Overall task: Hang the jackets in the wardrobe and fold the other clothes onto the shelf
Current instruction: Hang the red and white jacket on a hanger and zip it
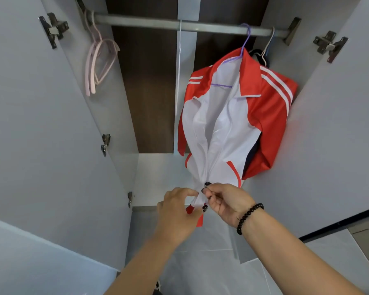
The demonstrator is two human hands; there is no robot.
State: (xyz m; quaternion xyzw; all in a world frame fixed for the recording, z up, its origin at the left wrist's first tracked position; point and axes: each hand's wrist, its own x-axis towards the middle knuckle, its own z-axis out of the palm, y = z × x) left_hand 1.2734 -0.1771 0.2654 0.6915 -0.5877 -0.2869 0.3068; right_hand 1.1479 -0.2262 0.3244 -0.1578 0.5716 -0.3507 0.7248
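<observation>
Red and white jacket [232,116] hangs on a purple hanger [244,42] from the metal rail [158,22], at the right of the wardrobe [153,92], its front open from collar down to the hem. A dark garment [262,58] on a further hanger sits behind it against the right wall; its type cannot be told. Both hands work at the jacket's bottom edge, near the viewer: left hand [177,211] pinches the white hem fabric, right hand [228,203], with a bead bracelet [248,217] at the wrist, pinches the opposite edge, apparently at the zip end. Each grip is clamped on the jacket. Judgement: hanging of this jacket is done, and closing the zip appears to be in hand. Pink hangers [98,64] at the far left of the rail are bare. The shelf [158,177] below shows no folded clothes, so the folding appears outstanding. White shoulder stripes present; no brand name, label or writing is legible.
</observation>
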